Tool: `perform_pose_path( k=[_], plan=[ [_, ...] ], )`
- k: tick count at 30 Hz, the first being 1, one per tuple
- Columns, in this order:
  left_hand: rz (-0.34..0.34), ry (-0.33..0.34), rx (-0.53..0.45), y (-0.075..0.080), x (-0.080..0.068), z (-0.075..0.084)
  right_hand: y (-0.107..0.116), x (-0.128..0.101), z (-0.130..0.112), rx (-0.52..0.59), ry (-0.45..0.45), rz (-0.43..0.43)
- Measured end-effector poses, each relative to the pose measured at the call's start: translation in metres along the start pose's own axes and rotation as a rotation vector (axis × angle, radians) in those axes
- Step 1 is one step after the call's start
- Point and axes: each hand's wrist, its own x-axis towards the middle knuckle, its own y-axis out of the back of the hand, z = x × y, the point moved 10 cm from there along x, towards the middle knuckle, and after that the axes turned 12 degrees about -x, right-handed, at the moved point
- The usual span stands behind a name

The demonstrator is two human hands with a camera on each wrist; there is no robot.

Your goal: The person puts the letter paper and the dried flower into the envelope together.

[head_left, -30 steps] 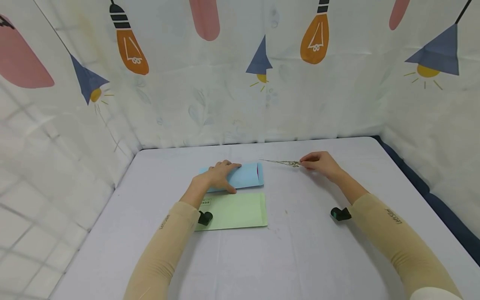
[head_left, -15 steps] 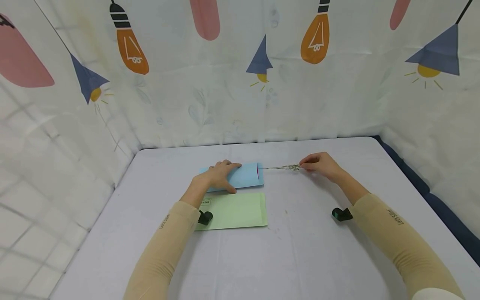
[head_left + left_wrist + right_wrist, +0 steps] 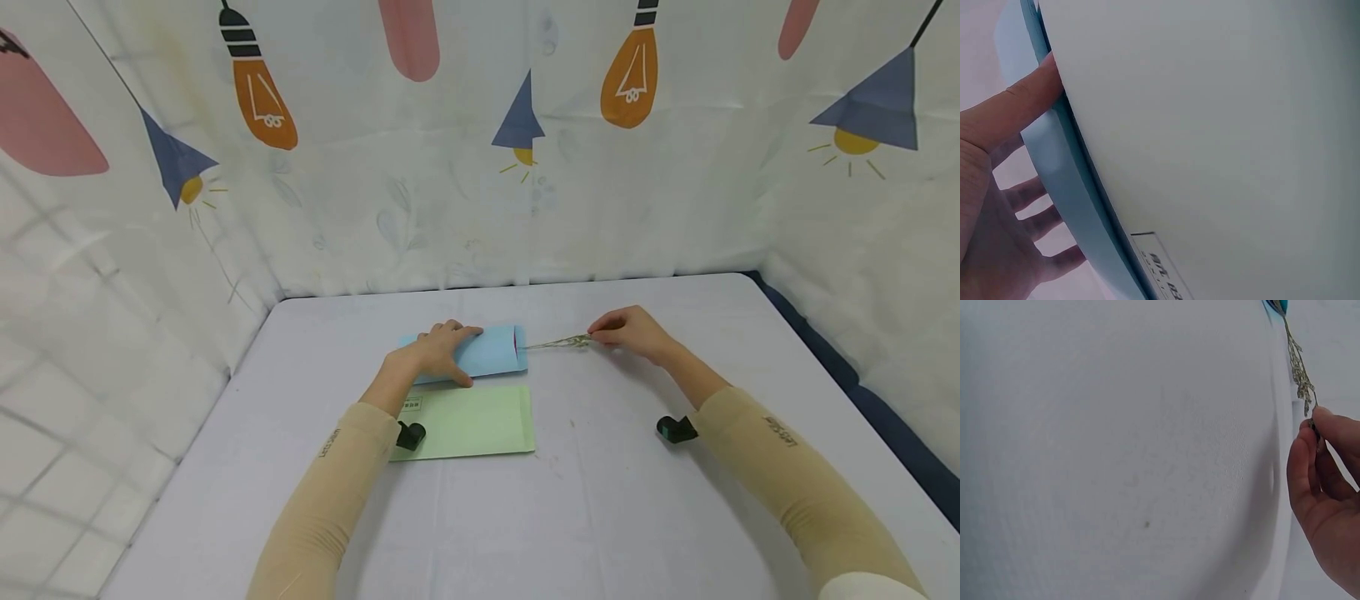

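A light blue envelope (image 3: 491, 350) lies on the table, its right end gaping slightly with a red inside showing. My left hand (image 3: 435, 350) spans it, thumb at the near edge and fingers toward the far edge, gripping it across its width. In the left wrist view the thumb (image 3: 1022, 100) reaches the gap between the blue and green envelopes. My right hand (image 3: 633, 332) pinches a thin dried flower sprig (image 3: 562, 342) by its bushy end. Its bare stem points left to the blue envelope's mouth; the stem's tip is hidden there. The right wrist view shows thumb and fingertips around the sprig (image 3: 1299, 369).
A larger pale green envelope (image 3: 472, 425) with a small printed box lies just in front of the blue one, partly under the left forearm. The white-covered table (image 3: 600, 517) extends to a patterned curtain (image 3: 450, 192) at the back and sides.
My right hand has moved slightly left, bringing the sprig down and leftward from behind the envelope's corner until its stem meets the mouth. My left hand has stayed in place.
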Motion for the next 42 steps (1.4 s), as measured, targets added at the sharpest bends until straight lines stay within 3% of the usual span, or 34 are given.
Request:
perform_pose_path(
  k=[9,18,42],
  plan=[
    [0.001,0.000,-0.008,0.001,-0.001,0.001,-0.012,0.007,-0.018,-0.073,0.034,-0.008],
    [0.002,0.030,-0.010,0.000,0.000,-0.003,-0.027,0.013,-0.032,-0.079,0.050,-0.016],
    [0.004,0.022,-0.012,-0.001,-0.001,-0.003,-0.063,0.023,-0.064,-0.059,0.116,-0.028]
  ],
)
